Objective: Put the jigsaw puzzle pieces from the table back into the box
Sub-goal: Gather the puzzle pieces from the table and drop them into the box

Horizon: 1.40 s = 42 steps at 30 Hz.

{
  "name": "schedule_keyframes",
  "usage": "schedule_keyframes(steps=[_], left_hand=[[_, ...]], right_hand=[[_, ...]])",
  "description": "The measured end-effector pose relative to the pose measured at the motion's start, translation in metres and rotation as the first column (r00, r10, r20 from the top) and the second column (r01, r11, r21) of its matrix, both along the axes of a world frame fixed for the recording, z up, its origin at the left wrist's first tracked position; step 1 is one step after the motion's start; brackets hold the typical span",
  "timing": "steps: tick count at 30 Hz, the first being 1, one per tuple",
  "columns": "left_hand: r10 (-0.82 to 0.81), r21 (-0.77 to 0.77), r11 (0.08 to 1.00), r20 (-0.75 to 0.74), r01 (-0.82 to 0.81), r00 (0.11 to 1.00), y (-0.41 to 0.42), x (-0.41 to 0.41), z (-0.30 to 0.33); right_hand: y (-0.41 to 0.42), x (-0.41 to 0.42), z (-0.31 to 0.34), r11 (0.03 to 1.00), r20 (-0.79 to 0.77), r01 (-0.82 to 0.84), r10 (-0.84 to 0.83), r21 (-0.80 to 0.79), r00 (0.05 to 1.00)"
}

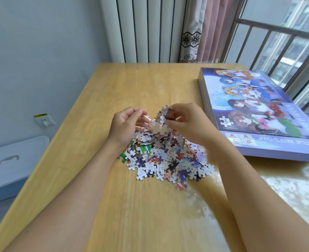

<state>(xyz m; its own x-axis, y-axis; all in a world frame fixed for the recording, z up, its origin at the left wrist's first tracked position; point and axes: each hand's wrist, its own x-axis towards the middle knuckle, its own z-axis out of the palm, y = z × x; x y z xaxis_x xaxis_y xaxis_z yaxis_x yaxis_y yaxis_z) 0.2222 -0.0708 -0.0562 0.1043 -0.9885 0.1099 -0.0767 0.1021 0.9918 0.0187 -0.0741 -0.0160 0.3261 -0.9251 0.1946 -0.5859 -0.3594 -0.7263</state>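
A heap of loose jigsaw puzzle pieces [168, 160] lies on the wooden table [132, 84], right in front of me. Above the heap's far side, my right hand [188, 122] grips a bunch of joined pieces [163, 113] lifted off the pile. My left hand [126, 122] is beside it on the left, fingers curled against the same lifted bunch. The purple puzzle box [259, 113] with a cartoon picture on its lid lies shut at the right of the table, a short way from my right hand.
A window with metal bars [277, 42] runs along the right, a curtain [204, 30] and a white radiator [146, 28] stand behind the table. A white storage bin [10, 160] and a wall socket [43, 120] are at the lower left.
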Motion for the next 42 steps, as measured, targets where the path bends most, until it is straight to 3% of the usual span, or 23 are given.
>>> schedule_keyframes(steps=[5, 8, 12, 15, 17, 23, 28, 38, 42], left_hand=[[0.005, -0.023, 1.0, 0.021, -0.005, 1.0, 0.003, -0.001, 0.0], [0.031, -0.062, 0.998, 0.047, -0.028, 0.998, 0.006, -0.001, 0.0], [0.049, -0.097, 0.994, 0.06, -0.043, 0.997, 0.011, -0.003, 0.0], [0.066, -0.117, 0.991, 0.063, -0.058, 0.996, 0.014, -0.004, 0.0], [0.064, -0.118, 0.991, 0.064, -0.056, 0.996, 0.014, -0.004, 0.0], [0.073, -0.133, 0.989, 0.078, -0.062, 0.994, 0.014, -0.004, 0.0], [0.082, -0.171, 0.983, 0.097, -0.065, 0.992, 0.017, -0.004, -0.001], [0.023, -0.274, 0.961, 0.197, 0.032, 0.98, 0.03, -0.026, 0.015], [-0.028, -0.266, 0.953, 0.405, 0.148, 0.914, 0.035, -0.042, 0.028]], right_hand=[[0.004, -0.003, 0.005, 0.972, 0.275, 0.028, -0.094, 0.234, 0.957], [0.004, -0.002, 0.005, 0.89, 0.442, 0.0, -0.227, 0.456, 0.868], [0.007, 0.003, 0.007, 0.725, 0.669, -0.249, -0.371, 0.642, 0.645], [0.009, 0.004, 0.007, 0.624, 0.757, -0.433, -0.482, 0.65, 0.441], [0.01, 0.003, 0.006, 0.576, 0.769, -0.511, -0.523, 0.637, 0.368], [0.005, 0.014, -0.004, 0.564, 0.699, -0.412, -0.562, 0.715, 0.443], [0.012, 0.022, -0.003, 0.574, 0.697, -0.409, -0.656, 0.709, 0.289], [0.064, -0.01, 0.006, 0.63, 0.706, -0.319, -0.64, 0.708, 0.304], [0.09, -0.034, 0.005, 0.588, 0.7, -0.382, -0.63, 0.713, 0.337]])
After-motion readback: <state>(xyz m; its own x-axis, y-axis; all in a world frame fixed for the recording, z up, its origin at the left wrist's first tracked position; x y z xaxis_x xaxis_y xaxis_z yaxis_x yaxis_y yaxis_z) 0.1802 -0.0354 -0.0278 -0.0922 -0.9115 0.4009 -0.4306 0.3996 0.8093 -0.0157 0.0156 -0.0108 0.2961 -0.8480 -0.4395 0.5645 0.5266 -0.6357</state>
